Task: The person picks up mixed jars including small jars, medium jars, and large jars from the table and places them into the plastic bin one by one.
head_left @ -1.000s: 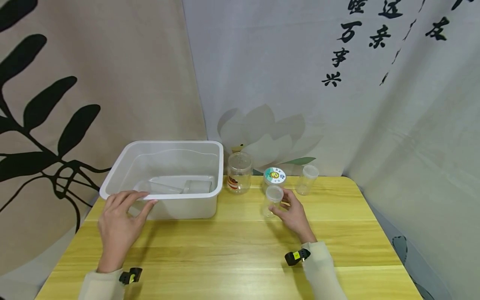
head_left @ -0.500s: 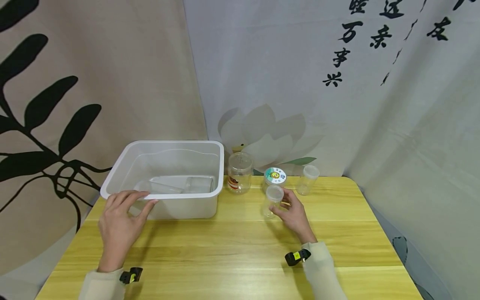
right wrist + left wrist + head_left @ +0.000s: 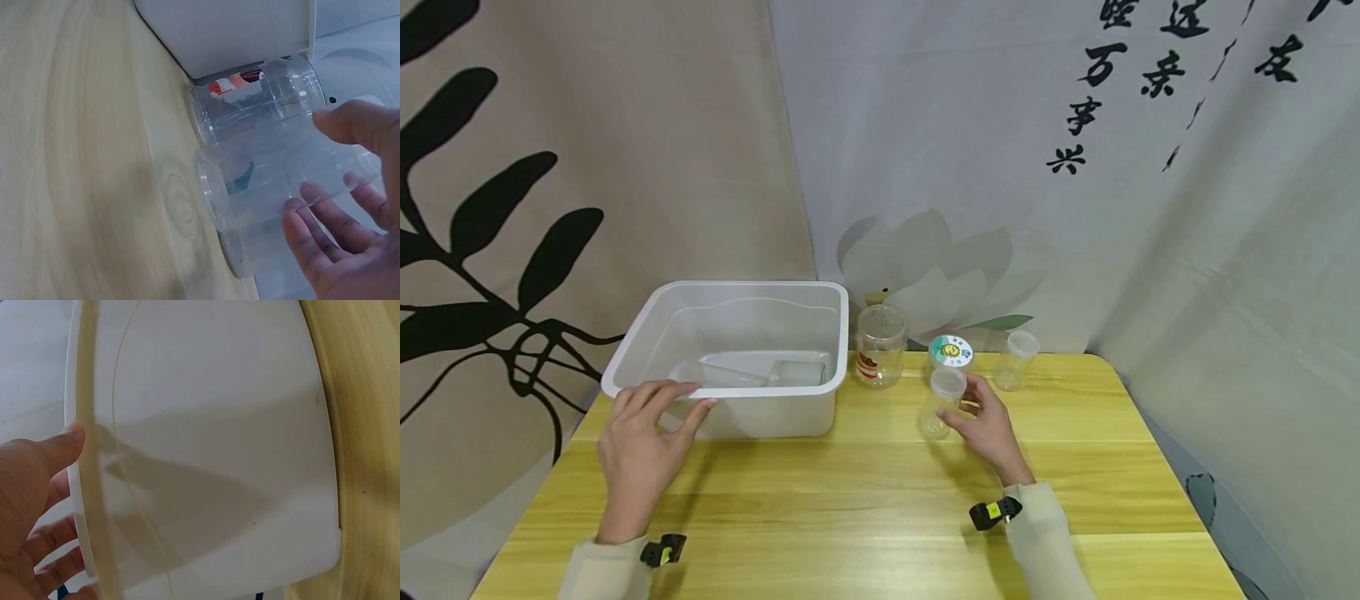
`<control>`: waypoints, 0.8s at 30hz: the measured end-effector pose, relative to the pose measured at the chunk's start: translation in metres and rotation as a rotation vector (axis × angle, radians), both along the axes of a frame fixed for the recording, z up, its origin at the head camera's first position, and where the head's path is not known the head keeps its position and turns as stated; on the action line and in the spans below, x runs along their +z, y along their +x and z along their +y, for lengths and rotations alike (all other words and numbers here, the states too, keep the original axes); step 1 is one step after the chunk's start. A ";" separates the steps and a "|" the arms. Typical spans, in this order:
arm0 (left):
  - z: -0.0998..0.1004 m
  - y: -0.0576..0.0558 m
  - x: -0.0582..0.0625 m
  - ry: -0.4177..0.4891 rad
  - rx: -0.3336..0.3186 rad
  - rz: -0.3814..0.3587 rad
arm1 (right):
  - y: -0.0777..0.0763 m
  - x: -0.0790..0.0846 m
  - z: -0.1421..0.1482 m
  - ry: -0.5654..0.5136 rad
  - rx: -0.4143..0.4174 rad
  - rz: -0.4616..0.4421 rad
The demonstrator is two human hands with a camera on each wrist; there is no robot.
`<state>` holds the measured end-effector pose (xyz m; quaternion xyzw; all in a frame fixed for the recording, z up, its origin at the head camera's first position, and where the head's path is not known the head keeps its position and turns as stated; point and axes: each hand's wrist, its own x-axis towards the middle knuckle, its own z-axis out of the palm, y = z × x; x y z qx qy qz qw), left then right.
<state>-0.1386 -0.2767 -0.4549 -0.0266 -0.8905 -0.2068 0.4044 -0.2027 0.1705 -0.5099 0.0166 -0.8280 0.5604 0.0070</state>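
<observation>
Right hand [image 3: 988, 429] is holding a clear cylindrical plastic jar with a frosted lid [image 3: 940, 408]; left hand [image 3: 642, 450] is gripping a white rectangular plastic tub [image 3: 775, 417].
Right thumb and fingers are curling partway round the jar's side, leaving its lid free; it's staying upright, base seemingly hovering just over the yellow wooden tabletop [image 3: 820, 517]. Left thumb and fingers are bending loosely over the near rim, probably steadying the tub. Two clear containers [image 3: 797, 372] are lying inside, likely because they're too slim to stand securely.

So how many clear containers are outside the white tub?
4: a bottle in the right hand, a colour-lidded jar behind it, a labelled jar beside the tub, another bottle farther right. Some may be hidden.
</observation>
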 end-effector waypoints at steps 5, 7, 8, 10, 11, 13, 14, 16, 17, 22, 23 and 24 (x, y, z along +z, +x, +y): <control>0.000 0.000 0.001 0.002 0.001 -0.004 | -0.001 0.001 0.001 -0.002 0.001 0.026; 0.000 0.000 0.001 0.005 0.000 -0.004 | -0.001 0.002 0.001 -0.007 0.006 0.043; 0.000 0.000 0.001 0.006 0.000 -0.004 | -0.001 0.003 0.001 -0.011 0.008 0.050; 0.000 0.000 0.001 0.004 0.000 -0.002 | -0.002 0.004 0.001 -0.028 0.010 0.064; 0.001 0.000 0.001 0.004 -0.001 0.000 | -0.002 0.006 0.001 -0.029 0.011 0.068; 0.001 0.000 0.000 0.002 -0.002 0.005 | -0.002 0.009 -0.001 -0.032 0.013 0.071; 0.001 0.000 0.000 0.000 -0.003 0.007 | -0.003 0.010 -0.001 -0.034 0.015 0.073; 0.001 0.000 0.001 0.001 -0.006 0.011 | -0.003 0.013 -0.003 -0.032 0.019 0.074; 0.001 0.000 0.001 0.001 -0.008 0.012 | -0.003 0.014 -0.003 -0.031 0.023 0.075; 0.001 0.000 0.001 0.000 -0.010 0.014 | -0.005 0.018 -0.006 -0.034 0.034 0.078; 0.001 0.000 0.001 -0.001 -0.010 0.014 | -0.006 0.019 -0.007 -0.036 0.035 0.080; 0.001 0.000 0.001 -0.002 -0.010 0.014 | -0.006 0.020 -0.007 -0.037 0.036 0.086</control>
